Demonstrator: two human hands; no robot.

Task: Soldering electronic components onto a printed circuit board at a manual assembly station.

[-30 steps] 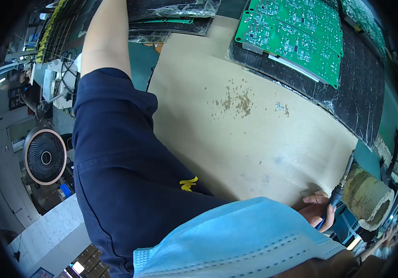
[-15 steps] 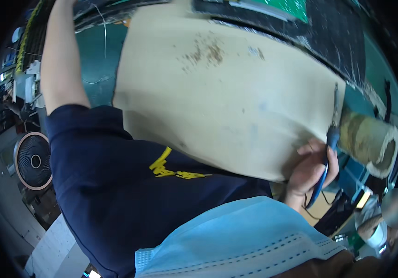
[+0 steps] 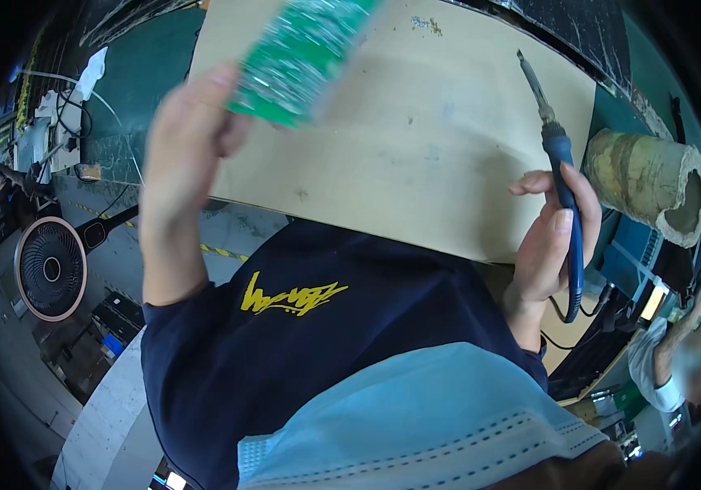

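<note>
A green circuit board [image 3: 301, 61], smeared by motion, hangs over the left part of the tan work sheet [image 3: 416, 163]. Its lower left edge is gripped by my left hand [image 3: 191, 131], whose fingers are blurred. In my right hand [image 3: 553, 224] is a soldering iron [image 3: 557, 147] with a dark blue handle. The iron's metal tip points up and away, above the sheet's right side. Its cord bends down below the hand. Between board and iron there is a gap, and they do not touch.
A stained, hollow cylinder [image 3: 645, 180] lies right of the iron. Behind it stands a blue box [image 3: 630, 265]. Small debris [image 3: 426, 26] dots the sheet's far part. A round fan [image 3: 52, 268] is at the left, and a co-worker [image 3: 661, 359] sits at the lower right.
My left arm has come back from the far left, bringing a green circuit board into view. The right hand has raised the soldering iron, and its tip now leans left.
</note>
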